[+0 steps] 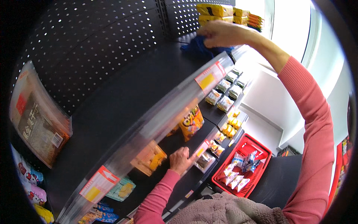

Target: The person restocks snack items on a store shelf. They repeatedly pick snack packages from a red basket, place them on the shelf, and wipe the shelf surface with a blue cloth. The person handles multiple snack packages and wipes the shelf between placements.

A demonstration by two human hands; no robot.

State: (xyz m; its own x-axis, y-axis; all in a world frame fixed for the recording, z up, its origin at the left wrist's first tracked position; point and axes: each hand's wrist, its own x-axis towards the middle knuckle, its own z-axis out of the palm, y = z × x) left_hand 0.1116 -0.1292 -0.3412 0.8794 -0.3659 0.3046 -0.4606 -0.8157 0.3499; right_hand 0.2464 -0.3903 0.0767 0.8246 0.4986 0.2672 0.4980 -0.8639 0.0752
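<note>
My right hand (221,33) presses down on a blue cloth (195,47) at the far end of the black upper shelf (120,92). Blur hides the exact spread of its fingers. Lower down, my left hand (180,160) rests at the front edge of the middle shelf (179,182). Its fingers are curled, and one digit reaches towards a price label (202,148). Near that hand stand an orange snack bag (192,121) and an orange-and-yellow pack (150,158). A clear price rail (148,126) runs along the upper shelf's front.
Yellow packs (215,10) are stacked beyond the cloth. A large clear food bag (42,120) leans at the left end. Small snack packs (223,103) sit on the shelves to the right. Below, a red plastic basket (264,148) holds several packets. A perforated black back panel (92,36) rises behind.
</note>
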